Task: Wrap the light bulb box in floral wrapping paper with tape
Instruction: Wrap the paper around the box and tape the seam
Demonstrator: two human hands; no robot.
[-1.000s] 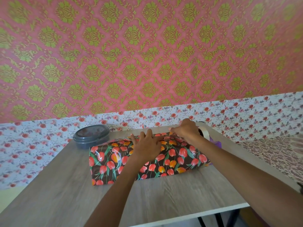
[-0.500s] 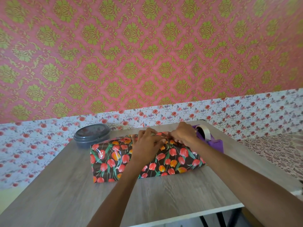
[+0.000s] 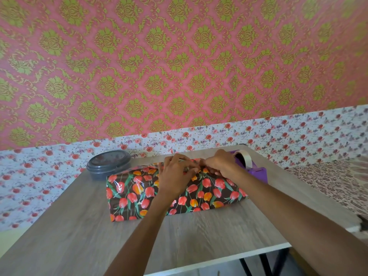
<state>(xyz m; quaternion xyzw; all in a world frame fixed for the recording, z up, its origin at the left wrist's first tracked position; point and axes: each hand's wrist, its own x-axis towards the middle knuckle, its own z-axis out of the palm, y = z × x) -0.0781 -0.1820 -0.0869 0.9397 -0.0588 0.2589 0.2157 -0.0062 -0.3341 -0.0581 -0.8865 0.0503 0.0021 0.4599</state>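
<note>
Left hand (image 3: 177,176), right hand (image 3: 221,164): paper (image 3: 137,193), seemingly pinched

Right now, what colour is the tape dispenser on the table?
The tape dispenser is purple, clearest in the head view.

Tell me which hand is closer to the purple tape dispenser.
Right. The right hand is at the far edge of the wrapped box, just beside the tape dispenser; the left hand is on the box's middle, farther left.
</note>
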